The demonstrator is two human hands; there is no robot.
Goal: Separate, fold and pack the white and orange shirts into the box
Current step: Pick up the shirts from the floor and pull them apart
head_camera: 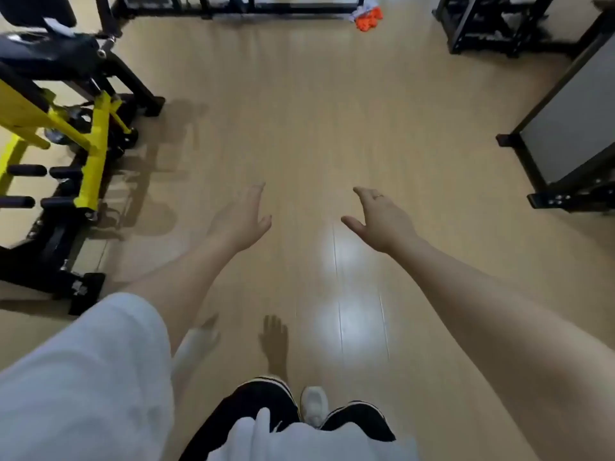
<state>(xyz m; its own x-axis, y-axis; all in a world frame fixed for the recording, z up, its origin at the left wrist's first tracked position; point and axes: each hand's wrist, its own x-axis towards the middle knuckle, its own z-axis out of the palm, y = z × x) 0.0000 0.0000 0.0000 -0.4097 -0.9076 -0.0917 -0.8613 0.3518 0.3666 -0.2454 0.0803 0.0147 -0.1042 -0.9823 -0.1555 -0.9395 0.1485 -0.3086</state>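
My left hand (241, 221) and my right hand (379, 219) are stretched out in front of me over the wooden floor (316, 121), both with fingers apart and holding nothing. Far ahead, at the top of the view, a small heap of orange and white cloth (366, 16) lies on the floor beside a black frame. No box shows in the view.
A yellow and black exercise machine (63, 138) stands at the left. A dark-framed grey panel (572, 128) stands at the right, and black racks (482, 24) line the far side. My feet (312, 405) are at the bottom.
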